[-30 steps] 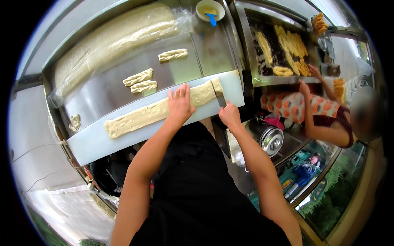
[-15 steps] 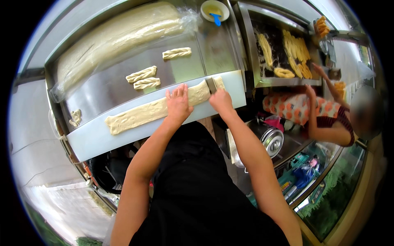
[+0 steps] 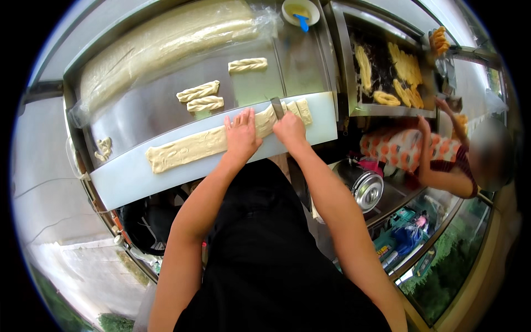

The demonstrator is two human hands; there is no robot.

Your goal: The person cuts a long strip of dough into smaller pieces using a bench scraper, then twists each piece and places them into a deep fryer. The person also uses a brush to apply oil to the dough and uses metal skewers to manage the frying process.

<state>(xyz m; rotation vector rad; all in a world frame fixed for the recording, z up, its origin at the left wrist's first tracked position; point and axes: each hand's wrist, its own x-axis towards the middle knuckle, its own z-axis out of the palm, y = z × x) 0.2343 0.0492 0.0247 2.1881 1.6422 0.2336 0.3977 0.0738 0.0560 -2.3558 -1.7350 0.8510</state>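
Note:
A long flat strip of pale dough [image 3: 188, 150] lies along the white cutting board [image 3: 130, 185]. My left hand [image 3: 241, 134] rests flat on the strip with its fingers stretched out. Closed round its handle, my right hand [image 3: 290, 130] holds a broad-bladed knife [image 3: 277, 108]; the grip itself is hidden in my fist. The blade stands across the strip near its right end. Right of the blade sit several narrow cut pieces of dough [image 3: 303, 111], close side by side. Beyond the board, twisted dough sticks [image 3: 205, 103] lie on the metal counter [image 3: 144, 119].
A big plastic-covered dough slab [image 3: 166, 47] fills the counter's back. Far right of it stands a white bowl [image 3: 307, 8] with a blue spoon [image 3: 302, 22]. Fried dough sticks [image 3: 405, 63] lie in a metal fryer [image 3: 345, 61]; a co-worker's hands [image 3: 424, 124] are beside it.
The knife and my right hand have moved left along the strip, and more narrow pieces now show at its right end. My left hand stays flat on the dough. The view has shifted slightly.

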